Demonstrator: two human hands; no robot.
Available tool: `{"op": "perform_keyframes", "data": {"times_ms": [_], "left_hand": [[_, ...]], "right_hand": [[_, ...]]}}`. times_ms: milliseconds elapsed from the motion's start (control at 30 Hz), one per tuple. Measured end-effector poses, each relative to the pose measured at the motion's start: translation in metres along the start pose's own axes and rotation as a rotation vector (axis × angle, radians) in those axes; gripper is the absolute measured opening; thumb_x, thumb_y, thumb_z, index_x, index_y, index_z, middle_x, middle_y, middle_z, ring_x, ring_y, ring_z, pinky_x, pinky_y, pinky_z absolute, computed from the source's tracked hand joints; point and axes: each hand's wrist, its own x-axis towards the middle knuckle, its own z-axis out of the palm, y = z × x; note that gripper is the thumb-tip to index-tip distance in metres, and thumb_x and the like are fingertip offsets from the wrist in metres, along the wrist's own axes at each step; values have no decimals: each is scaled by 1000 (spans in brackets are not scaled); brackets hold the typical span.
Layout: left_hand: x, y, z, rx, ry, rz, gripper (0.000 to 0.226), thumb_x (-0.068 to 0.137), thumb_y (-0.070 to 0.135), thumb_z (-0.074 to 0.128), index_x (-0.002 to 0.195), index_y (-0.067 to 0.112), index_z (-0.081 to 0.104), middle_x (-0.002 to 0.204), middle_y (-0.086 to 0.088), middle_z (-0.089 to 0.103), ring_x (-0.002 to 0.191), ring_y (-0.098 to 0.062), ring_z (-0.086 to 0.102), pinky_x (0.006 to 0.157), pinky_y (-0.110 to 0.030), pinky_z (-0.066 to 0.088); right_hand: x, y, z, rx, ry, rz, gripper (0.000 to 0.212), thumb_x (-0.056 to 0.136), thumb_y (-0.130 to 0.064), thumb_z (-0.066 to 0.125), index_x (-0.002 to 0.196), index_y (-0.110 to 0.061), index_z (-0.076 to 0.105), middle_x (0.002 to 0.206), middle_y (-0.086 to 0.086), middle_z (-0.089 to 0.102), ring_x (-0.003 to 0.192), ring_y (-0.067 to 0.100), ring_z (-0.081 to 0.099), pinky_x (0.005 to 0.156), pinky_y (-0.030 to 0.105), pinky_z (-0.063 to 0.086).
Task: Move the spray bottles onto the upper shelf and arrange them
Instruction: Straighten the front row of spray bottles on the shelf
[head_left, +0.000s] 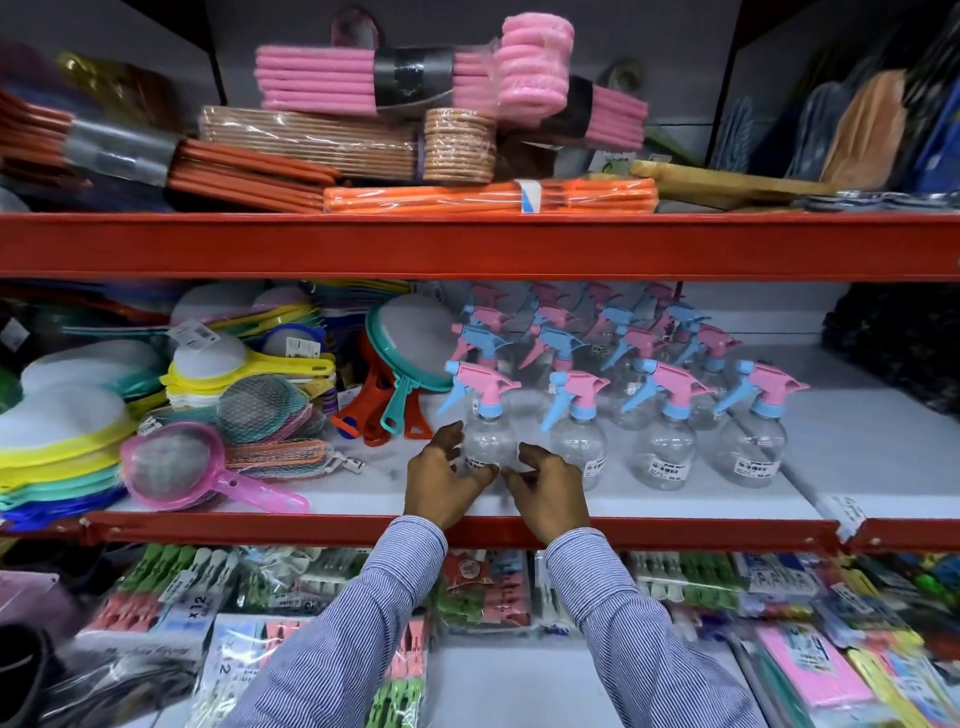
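Observation:
Several clear spray bottles with pink and blue trigger heads stand in rows on the white middle shelf (675, 501). The front-left spray bottle (485, 415) stands between my two hands. My left hand (441, 475) is at its left side and my right hand (548, 486) at its right, fingers curled and spread near the base. Whether the fingers touch the bottle is unclear. More spray bottles (667, 431) line up to the right and behind, all upright.
Left of the bottles lie strainers (171, 465) and a teal-rimmed sieve (415, 338). Pink, orange and brown bundles (488, 200) fill the top shelf above a red beam (467, 244). Packets of clothes pegs (182, 597) lie on the lower shelf. White shelf surface shows right of the bottles.

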Motion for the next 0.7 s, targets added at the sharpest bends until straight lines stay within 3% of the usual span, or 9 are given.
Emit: {"op": "perform_keyframes", "data": {"times_ms": [100, 200, 300, 367, 467, 600, 700], "left_hand": [[-6, -1, 0, 14, 116, -26, 64, 69, 30, 82, 126, 13, 59, 125, -7, 64, 111, -24, 61, 92, -36, 52], [-29, 9, 10, -39, 311, 122, 27, 76, 18, 73, 102, 20, 67, 102, -2, 68, 86, -17, 66, 76, -33, 56], [-51, 27, 37, -82, 225, 170, 15, 75, 10, 68, 86, 20, 70, 85, 4, 71, 74, -9, 66, 73, -31, 57], [-53, 37, 58, -69, 68, 145, 24, 76, 16, 68, 100, 17, 71, 95, 2, 74, 80, -8, 67, 79, -30, 57], [-44, 47, 80, -17, -102, 72, 52, 80, 26, 67, 127, 8, 57, 122, -6, 66, 101, -17, 65, 90, -32, 55], [-35, 50, 89, 27, -148, 26, 66, 77, 33, 61, 136, 8, 48, 134, -10, 60, 114, -21, 61, 98, -38, 51], [-32, 47, 90, 40, -153, 13, 61, 82, 24, 62, 138, 9, 46, 136, -9, 59, 116, -19, 60, 98, -28, 49]], "right_hand": [[-17, 5, -20, 14, 79, -2, 28, 83, -10, 65, 110, -11, 70, 105, 4, 75, 81, 16, 71, 85, 27, 56], [-31, 22, -49, 53, 281, 0, 23, 75, 0, 64, 79, -20, 74, 79, -5, 75, 64, 7, 68, 72, 21, 56], [-24, 40, -72, -6, 364, 30, 18, 73, -3, 67, 82, -18, 69, 83, 1, 74, 60, 10, 65, 67, 26, 55], [-12, 47, -78, -44, 305, 52, 25, 75, -6, 67, 99, -13, 66, 100, 7, 71, 67, 16, 66, 70, 27, 54], [-1, 49, -78, -46, 178, 49, 45, 79, -8, 64, 124, -7, 57, 122, 15, 64, 99, 30, 66, 88, 38, 56], [4, 55, -83, -39, 99, -36, 37, 82, -9, 61, 118, -15, 58, 109, 11, 72, 96, 29, 69, 85, 42, 57], [7, 58, -85, 11, 111, -37, 32, 83, -10, 66, 113, -15, 58, 107, 8, 72, 92, 27, 71, 83, 41, 58]]}}
